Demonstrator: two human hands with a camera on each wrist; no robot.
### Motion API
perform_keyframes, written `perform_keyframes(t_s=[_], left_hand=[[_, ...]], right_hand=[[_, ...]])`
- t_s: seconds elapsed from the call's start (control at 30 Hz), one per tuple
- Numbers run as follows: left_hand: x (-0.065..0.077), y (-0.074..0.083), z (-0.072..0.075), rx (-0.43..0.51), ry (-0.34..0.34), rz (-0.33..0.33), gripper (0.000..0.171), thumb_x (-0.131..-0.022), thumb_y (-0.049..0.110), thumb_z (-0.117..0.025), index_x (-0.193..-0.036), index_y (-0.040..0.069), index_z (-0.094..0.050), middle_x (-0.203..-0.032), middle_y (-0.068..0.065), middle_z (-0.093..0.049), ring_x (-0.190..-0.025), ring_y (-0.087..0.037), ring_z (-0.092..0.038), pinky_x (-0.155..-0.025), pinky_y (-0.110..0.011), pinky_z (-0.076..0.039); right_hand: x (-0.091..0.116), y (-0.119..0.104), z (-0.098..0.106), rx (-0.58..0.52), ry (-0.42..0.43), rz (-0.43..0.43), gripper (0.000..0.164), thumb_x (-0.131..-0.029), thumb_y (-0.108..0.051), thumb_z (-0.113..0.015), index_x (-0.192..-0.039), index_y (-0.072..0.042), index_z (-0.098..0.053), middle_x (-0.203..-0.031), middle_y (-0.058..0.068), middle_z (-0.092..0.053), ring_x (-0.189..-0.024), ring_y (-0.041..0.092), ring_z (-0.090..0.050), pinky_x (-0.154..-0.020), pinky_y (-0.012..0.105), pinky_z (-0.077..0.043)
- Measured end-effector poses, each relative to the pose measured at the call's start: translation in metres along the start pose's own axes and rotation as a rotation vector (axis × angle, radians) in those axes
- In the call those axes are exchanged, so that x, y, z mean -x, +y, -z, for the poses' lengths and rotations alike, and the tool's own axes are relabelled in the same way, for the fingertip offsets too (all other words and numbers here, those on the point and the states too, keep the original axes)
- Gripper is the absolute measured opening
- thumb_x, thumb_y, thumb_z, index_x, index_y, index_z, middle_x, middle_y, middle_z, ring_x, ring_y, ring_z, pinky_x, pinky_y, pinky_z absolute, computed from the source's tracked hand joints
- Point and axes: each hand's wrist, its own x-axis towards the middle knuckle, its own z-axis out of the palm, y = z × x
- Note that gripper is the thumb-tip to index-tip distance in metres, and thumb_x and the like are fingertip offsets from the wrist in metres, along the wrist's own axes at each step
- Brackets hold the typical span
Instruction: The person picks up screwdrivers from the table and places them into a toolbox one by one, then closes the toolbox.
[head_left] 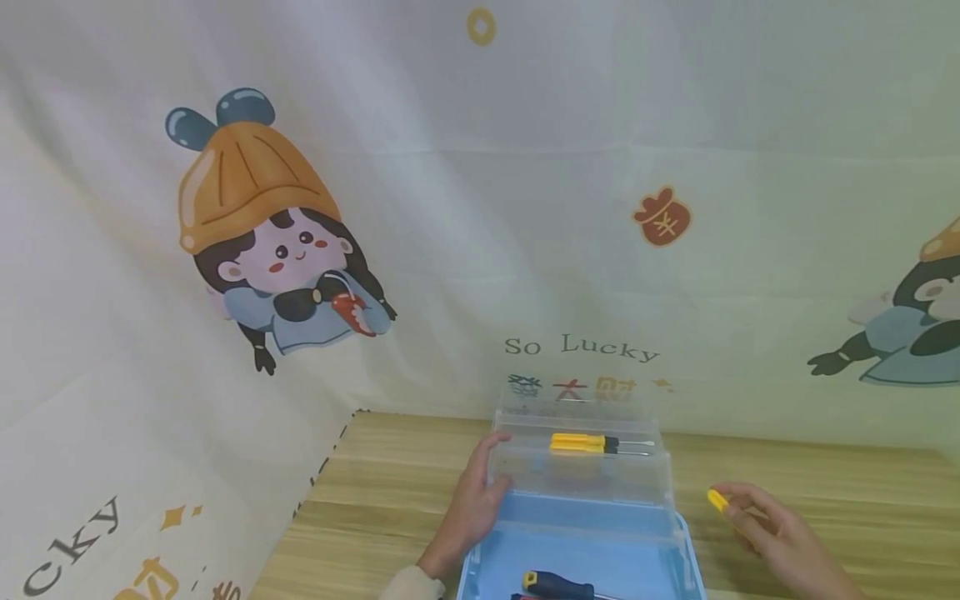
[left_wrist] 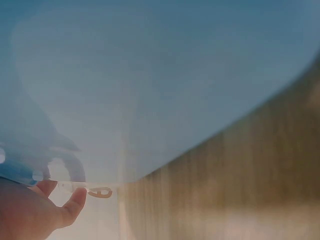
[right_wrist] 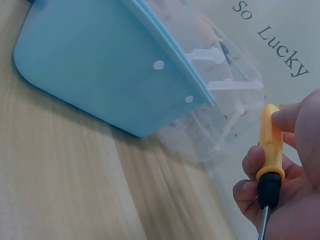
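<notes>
A blue box (head_left: 585,510) with a hinged, see-through plastic tray (head_left: 525,467) raised at its back stands before me. My left hand (head_left: 472,492) grips the left edge of that tray; in the left wrist view the thumb and fingers (left_wrist: 74,209) pinch close by a clear plastic part. Two yellow-handled screwdrivers (head_left: 577,444) lie side by side in the tray. To the right of the box, my right hand (head_left: 772,533) holds another screwdriver (right_wrist: 271,140) by its yellow and black handle, its metal shaft pointing down in the right wrist view.
Inside the box lies a dark screwdriver (head_left: 558,585) with a yellow end, next to a partly cut-off red and black item (head_left: 525,597). The wooden table (head_left: 397,467) extends on both sides. Behind it hangs a printed curtain (head_left: 450,208).
</notes>
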Motion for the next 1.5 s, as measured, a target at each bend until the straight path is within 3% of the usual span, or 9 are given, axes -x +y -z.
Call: perform_keyframes(t_s=[0.27, 0.77, 0.9, 1.13, 1.5], left_hand=[[0.0, 0.001, 0.0, -0.017, 0.004, -0.011, 0.055, -0.095, 0.004, -0.051, -0.146, 0.021, -0.04, -0.159, -0.009, -0.032, -0.148, -0.034, -0.026, -0.117, -0.061, -0.022], [0.0, 0.001, 0.0, -0.012, 0.004, -0.007, 0.055, -0.095, 0.006, -0.051, -0.146, 0.022, -0.04, -0.16, -0.009, -0.031, -0.148, -0.034, -0.025, -0.117, -0.062, -0.021], [0.0, 0.0, 0.0, -0.016, 0.004, -0.002, 0.054, -0.095, 0.006, -0.051, -0.146, 0.021, -0.04, -0.16, -0.008, -0.031, -0.148, -0.034, -0.025, -0.117, -0.062, -0.021], [0.0, 0.0, 0.001, -0.009, 0.002, 0.007, 0.054, -0.095, 0.006, -0.051, -0.146, 0.022, -0.041, -0.16, -0.008, -0.031, -0.148, -0.035, -0.026, -0.117, -0.063, -0.022], [0.0, -0.001, 0.0, -0.007, 0.004, -0.007, 0.054, -0.095, 0.006, -0.05, -0.146, 0.021, -0.04, -0.16, -0.008, -0.032, -0.148, -0.034, -0.026, -0.117, -0.063, -0.022]], right_hand=[[-0.002, -0.005, 0.003, -0.023, 0.029, 0.175, 0.035, -0.105, -0.021, -0.048, -0.132, 0.0, -0.052, -0.094, 0.0, -0.05, -0.065, 0.013, -0.052, -0.054, 0.026, -0.044], [-0.009, -0.023, 0.009, 0.033, 0.07, 0.377, 0.029, -0.104, -0.013, -0.049, -0.128, 0.001, -0.056, -0.084, -0.003, -0.055, -0.06, 0.012, -0.051, -0.043, 0.029, -0.04], [-0.01, -0.027, 0.009, 0.05, 0.092, 0.388, 0.028, -0.103, -0.013, -0.05, -0.127, 0.0, -0.057, -0.09, -0.006, -0.057, -0.066, 0.014, -0.055, -0.049, 0.027, -0.042], [-0.012, -0.035, 0.01, 0.051, 0.083, 0.346, 0.026, -0.104, -0.017, -0.05, -0.125, -0.004, -0.057, -0.081, -0.003, -0.055, -0.058, 0.012, -0.049, -0.036, 0.027, -0.035], [-0.018, -0.044, 0.012, 0.06, 0.066, 0.333, 0.03, -0.104, -0.02, -0.05, -0.13, -0.006, -0.057, -0.077, 0.0, -0.054, -0.053, 0.014, -0.043, -0.035, 0.026, -0.033]])
